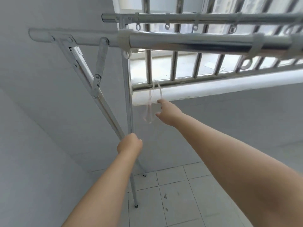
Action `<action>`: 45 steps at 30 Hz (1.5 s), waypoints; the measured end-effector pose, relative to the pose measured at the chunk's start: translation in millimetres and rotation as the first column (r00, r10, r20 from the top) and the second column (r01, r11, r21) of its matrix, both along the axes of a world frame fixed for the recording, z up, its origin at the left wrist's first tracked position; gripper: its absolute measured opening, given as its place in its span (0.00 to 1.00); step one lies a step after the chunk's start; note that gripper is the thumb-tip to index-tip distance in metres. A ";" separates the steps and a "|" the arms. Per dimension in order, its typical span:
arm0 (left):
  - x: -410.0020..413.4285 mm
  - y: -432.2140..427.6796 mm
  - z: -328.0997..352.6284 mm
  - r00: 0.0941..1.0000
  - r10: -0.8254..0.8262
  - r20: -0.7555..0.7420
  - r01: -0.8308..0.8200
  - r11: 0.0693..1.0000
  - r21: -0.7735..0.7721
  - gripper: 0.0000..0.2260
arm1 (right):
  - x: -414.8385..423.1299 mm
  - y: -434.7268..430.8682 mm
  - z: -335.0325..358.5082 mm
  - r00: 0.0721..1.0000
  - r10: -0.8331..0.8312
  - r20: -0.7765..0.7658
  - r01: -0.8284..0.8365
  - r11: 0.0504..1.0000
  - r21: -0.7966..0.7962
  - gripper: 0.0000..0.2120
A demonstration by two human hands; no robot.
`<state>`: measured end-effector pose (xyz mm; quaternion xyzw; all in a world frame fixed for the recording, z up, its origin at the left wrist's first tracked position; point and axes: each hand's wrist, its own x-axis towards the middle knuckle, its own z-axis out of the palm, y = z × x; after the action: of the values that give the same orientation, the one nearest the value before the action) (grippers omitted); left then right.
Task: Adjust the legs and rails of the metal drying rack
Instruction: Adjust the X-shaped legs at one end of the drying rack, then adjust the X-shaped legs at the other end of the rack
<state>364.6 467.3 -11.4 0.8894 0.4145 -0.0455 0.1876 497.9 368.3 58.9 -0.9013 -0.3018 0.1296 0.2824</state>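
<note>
The metal drying rack stands in front of me with a near top rail [188, 42] and a far top rail [196, 17], both carrying white plastic clips. Two legs cross below the left end: an upright leg [127, 89] and a slanted leg [91, 82] with a hinged brace [100, 66]. My left hand [129, 143] is closed around the legs where they cross. My right hand [165, 112] reaches forward with fingers apart, touching a loop of white cord [151, 104] that hangs from the window grille.
A barred window grille [173, 68] with a white sill [213, 89] runs behind the rack. A white wall fills the left side. Grey floor tiles [172, 185] lie below, where the legs' black feet [136, 205] rest.
</note>
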 end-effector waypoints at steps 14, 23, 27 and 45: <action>107.6 -259.1 20.8 0.835 -0.551 0.018 0.547 0.832 0.092 0.12 | 4.7 -323.6 -25.1 0.883 -0.468 0.030 0.463 0.863 -0.202 0.25; 134.4 -496.4 37.6 0.645 -0.755 0.116 0.747 0.655 0.109 0.15 | -18.8 -565.0 -29.0 0.738 -0.672 0.052 0.667 0.716 -0.208 0.25; 136.3 -610.4 37.1 0.545 -0.823 0.161 0.820 0.563 0.101 0.16 | -38.8 -679.9 -31.9 0.641 -0.765 0.062 0.756 0.616 -0.220 0.25; 208.8 -907.7 33.0 0.170 -0.961 0.218 0.978 0.191 0.078 0.16 | -29.0 -958.3 -27.7 0.287 -0.954 0.083 0.953 0.276 -0.126 0.25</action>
<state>573.4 -440.4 21.6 0.9399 -0.2704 -0.0728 0.1953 468.9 -590.0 31.2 -0.9208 0.3082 -0.0382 0.2361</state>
